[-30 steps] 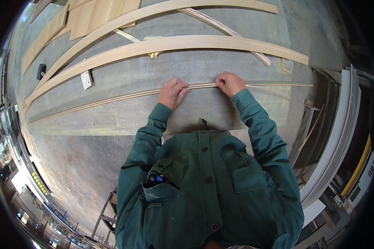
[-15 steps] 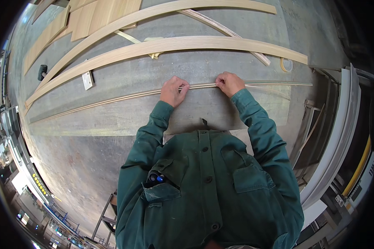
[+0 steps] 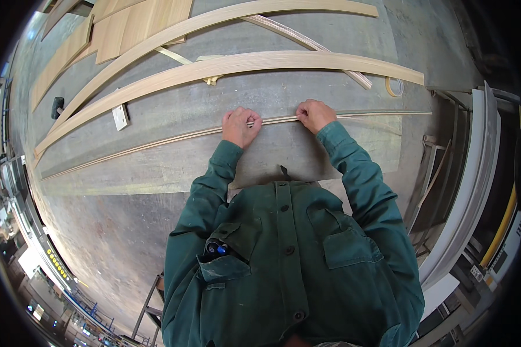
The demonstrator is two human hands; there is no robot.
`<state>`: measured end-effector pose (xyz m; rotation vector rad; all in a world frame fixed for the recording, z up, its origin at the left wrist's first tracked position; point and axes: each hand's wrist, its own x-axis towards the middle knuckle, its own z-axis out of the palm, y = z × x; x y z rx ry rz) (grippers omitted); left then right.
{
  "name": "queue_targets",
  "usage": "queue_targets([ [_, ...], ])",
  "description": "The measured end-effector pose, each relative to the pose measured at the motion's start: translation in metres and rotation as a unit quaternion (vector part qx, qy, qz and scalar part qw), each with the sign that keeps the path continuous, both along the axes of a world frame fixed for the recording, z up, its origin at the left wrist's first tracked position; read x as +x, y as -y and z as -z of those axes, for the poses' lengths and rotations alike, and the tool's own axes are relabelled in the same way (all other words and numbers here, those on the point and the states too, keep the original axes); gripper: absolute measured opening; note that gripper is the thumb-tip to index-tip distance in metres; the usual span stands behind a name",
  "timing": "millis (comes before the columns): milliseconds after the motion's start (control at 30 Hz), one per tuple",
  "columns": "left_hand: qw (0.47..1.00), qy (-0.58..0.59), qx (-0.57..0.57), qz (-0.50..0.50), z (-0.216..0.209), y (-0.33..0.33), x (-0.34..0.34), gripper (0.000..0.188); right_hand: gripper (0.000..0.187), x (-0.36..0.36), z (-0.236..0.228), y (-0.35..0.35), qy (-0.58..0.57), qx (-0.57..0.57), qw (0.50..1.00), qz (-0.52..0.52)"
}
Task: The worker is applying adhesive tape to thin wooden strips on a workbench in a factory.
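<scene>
Head view, hands: two. The left hand [image 3: 241, 126] is curled shut over the thin wooden strip [image 3: 156, 143]; the right hand [image 3: 314, 114] is closed on the same strip, knuckles up. The hands sit near each other along it.
Head view, thin wooden strip: one, long and narrow, lying flat across the grey desk [image 3: 156, 110] from far left to far right, running just in front of the person's chest.
Head view, boards: two long pale boards, the nearer board [image 3: 237, 63] just beyond the hands and the farther board [image 3: 173, 32] behind it. One slim diagonal batten [image 3: 307, 43] crosses them.
Head view, panels: a group of flat wooden panels [image 3: 139, 26] at the top left; exact number cannot be told.
Head view, small items: one tape roll [image 3: 394, 87] at the right; one small white block [image 3: 120, 117] at the left; one dark object [image 3: 57, 107] at the far left, kind unclear.
Head view, clothing: one green jacket [image 3: 283, 260], with pens [image 3: 217, 248] in its chest pocket.
Change from earlier frames: the left hand's fingers, spread half a second ago, are now curled onto the strip; the right hand's place is unchanged.
</scene>
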<state>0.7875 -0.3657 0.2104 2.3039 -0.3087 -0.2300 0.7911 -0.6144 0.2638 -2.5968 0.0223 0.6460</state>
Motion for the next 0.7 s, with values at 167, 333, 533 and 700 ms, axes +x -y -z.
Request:
queue_targets([
  [167,1.0,0.006,0.003,-0.003,-0.002,0.003,-0.001,0.007,0.009,0.0,0.001,-0.002,-0.003,-0.009,1.0,0.008],
  [333,0.999,0.034,0.006,0.004,0.003,0.013,-0.001,0.007,0.009,0.001,-0.002,-0.005,-0.006,-0.016,1.0,0.011],
  [533,1.0,0.009,0.003,0.03,-0.002,0.058,0.002,0.01,0.011,0.003,-0.006,-0.003,-0.008,-0.031,0.999,0.014],
  [700,0.999,-0.022,0.027,0.01,0.003,0.081,0.0,0.014,0.013,0.003,0.002,-0.002,-0.001,-0.029,1.0,-0.011],
])
